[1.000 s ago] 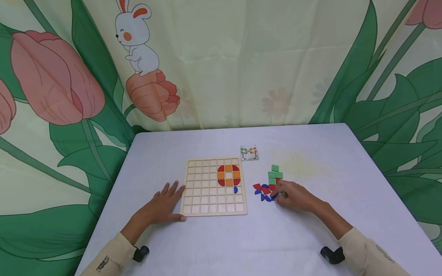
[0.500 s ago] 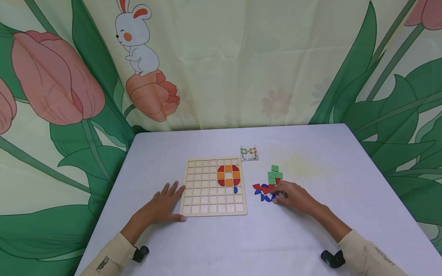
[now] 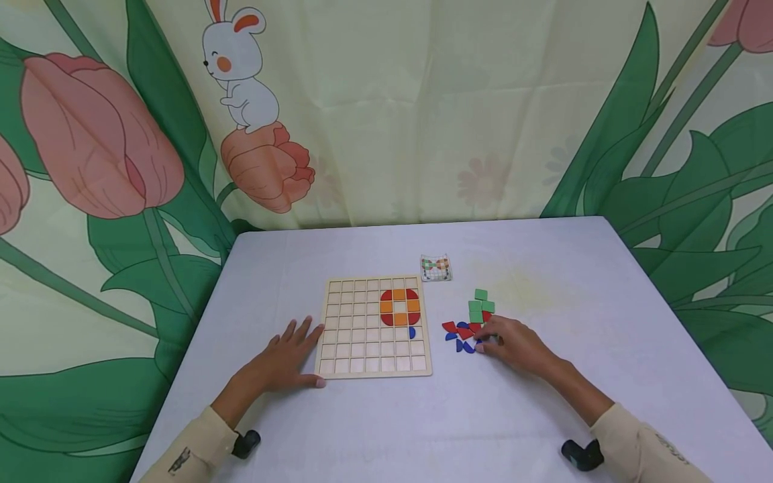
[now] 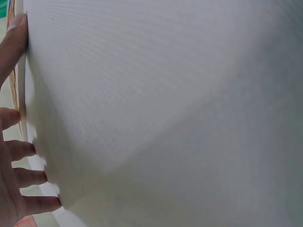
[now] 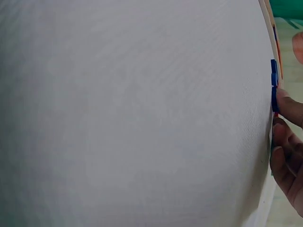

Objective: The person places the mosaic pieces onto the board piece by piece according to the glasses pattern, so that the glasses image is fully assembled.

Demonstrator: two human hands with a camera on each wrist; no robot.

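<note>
In the head view, my left hand [image 3: 288, 359] lies with spread fingers against the left edge of a wooden grid board [image 3: 374, 376]. A ring of red and orange tiles [image 3: 399, 294] fills cells at the board's upper right, with a blue half-round tile [image 3: 413, 333] below it. My right hand [image 3: 516, 345] is at the loose pile right of the board, its thumb and index finger pinching a blue tile [image 3: 479, 343], mostly hidden by the fingers. The right wrist view shows the thumb against blue tiles [image 5: 274, 97] seen edge-on.
Red tiles [image 3: 449, 327] and blue tiles [image 3: 468, 347] lie loose beside the right hand. Several green square tiles [image 3: 481, 306] sit just behind them. A small pattern card [image 3: 436, 267] rests beyond the board's far right corner, on the white-covered table [image 3: 374, 429].
The right thumb and fingers have shifted slightly at the pile, and the blue tile under them has turned a little. The left hand and board have stayed put.
</note>
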